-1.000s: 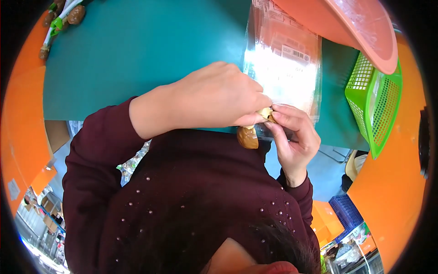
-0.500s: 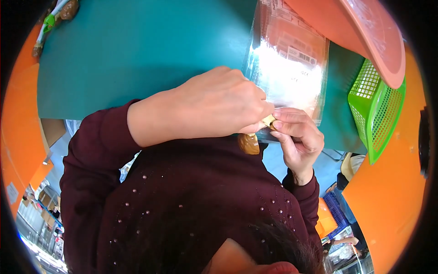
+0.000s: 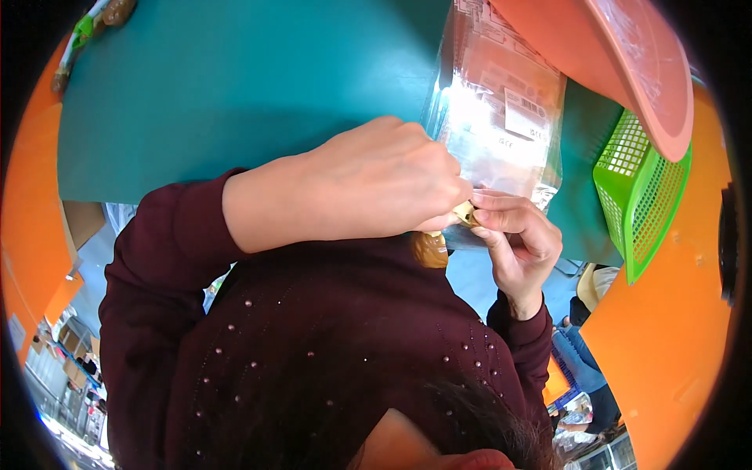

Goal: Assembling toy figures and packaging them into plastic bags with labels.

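My left hand [image 3: 376,180] is closed, knuckles up, around a small glossy piece. Its brown rounded end [image 3: 429,251] sticks out below the fist, and the rest is hidden in the palm. Between the two hands shows a cream part [image 3: 464,210] with a dark hole. My right hand [image 3: 523,235] pinches the right end of that part with thumb and fingertips. Whether the cream and brown parts are one piece I cannot tell. Just beyond the hands lie clear plastic bags [image 3: 501,94] with white labels.
A pink plastic basin [image 3: 662,102] stands tilted at the upper right, above a green mesh basket [image 3: 627,204]. At the far left corner of the teal table [image 3: 258,70] lie a white stick with a green part [image 3: 84,27] and a brown lump [image 3: 119,11]. Orange panels flank both sides.
Both hands keep their grip and have shifted slightly right. The cream part has turned a little, so its dark hole shows more. The view has moved slightly.
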Tool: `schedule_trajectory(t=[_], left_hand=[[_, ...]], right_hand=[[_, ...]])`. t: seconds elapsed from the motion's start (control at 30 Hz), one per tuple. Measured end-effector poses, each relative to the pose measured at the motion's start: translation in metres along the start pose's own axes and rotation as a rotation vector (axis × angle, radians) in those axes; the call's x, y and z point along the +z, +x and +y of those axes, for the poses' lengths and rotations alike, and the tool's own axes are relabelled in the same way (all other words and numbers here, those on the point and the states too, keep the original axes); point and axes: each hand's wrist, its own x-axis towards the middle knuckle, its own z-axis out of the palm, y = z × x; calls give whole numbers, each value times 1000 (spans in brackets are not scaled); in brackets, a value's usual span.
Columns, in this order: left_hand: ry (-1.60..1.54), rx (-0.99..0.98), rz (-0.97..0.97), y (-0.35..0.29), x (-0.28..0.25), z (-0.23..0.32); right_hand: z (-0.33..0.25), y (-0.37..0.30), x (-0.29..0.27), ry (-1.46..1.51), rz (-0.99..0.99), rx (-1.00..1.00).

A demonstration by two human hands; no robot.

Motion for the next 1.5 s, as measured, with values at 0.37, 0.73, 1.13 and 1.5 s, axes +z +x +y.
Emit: schedule_trajectory(t=[0.37, 0.73, 1.13, 1.5], left_hand=[[-57, -31, 120, -24, 37, 0], [-47, -76, 171, -21, 48, 7], [-38, -92, 162, -29, 51, 11], [-37, -91, 206, -35, 48, 4]], right_hand=[[-7, -2, 11, -167, -143, -25], [2, -16, 12, -202, -104, -98], [-11, -20, 15, -253, -44, 54], [-4, -13, 25, -220, -54, -31]])
